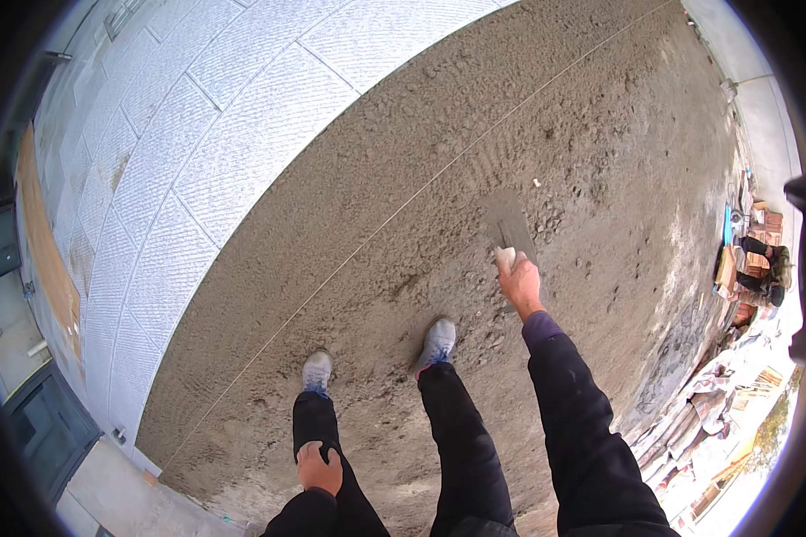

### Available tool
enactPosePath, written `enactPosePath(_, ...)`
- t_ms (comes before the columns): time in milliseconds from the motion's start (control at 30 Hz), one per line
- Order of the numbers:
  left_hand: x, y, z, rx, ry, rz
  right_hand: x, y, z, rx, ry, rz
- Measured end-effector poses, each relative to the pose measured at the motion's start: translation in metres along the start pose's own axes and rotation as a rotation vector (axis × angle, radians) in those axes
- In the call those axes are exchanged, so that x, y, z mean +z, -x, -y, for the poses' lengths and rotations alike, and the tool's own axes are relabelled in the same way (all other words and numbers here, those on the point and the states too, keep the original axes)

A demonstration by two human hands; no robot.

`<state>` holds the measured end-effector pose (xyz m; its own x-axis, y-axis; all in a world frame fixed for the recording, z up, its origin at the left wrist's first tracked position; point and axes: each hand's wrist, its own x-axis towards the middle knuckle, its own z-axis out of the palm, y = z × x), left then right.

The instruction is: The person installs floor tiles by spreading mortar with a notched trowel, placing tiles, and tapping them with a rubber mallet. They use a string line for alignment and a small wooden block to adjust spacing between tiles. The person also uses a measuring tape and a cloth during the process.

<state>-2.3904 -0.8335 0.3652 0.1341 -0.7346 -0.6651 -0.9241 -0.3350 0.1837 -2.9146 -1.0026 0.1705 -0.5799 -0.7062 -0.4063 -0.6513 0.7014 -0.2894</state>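
Observation:
My right hand (520,282) reaches forward and down, closed around the pale handle of a trowel (508,234) whose grey blade lies flat on the damp sand bed (475,161). A smoothed patch surrounds the blade. My left hand (319,467) rests on my left knee, fingers bent over the dark trouser. Both of my feet in grey shoes (436,343) stand on the sand just behind the trowel. A thin taut string line (394,210) runs diagonally across the sand.
Laid grey paving slabs (197,152) cover the ground to the left of the sand. At the right edge another person (761,268) crouches among stacked bricks and materials. Piled bags and debris (698,403) lie at lower right. A dark doorway (36,421) stands at far left.

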Motion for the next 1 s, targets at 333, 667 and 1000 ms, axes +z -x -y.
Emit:
enactPosePath(333,-0.012,-0.003,-0.281,0.338,0.400,0.106,0.007,-0.032,0.086,-0.648,0.049,0.481)
enactPosePath(667,0.024,-0.078,-0.403,0.420,0.142,0.100,-0.055,-0.309,-0.017,-0.357,0.286,0.236)
enactPosePath(1000,0.050,-0.079,-0.505,0.198,0.138,0.068,-0.135,-0.364,-0.060,-0.247,0.072,-0.065)
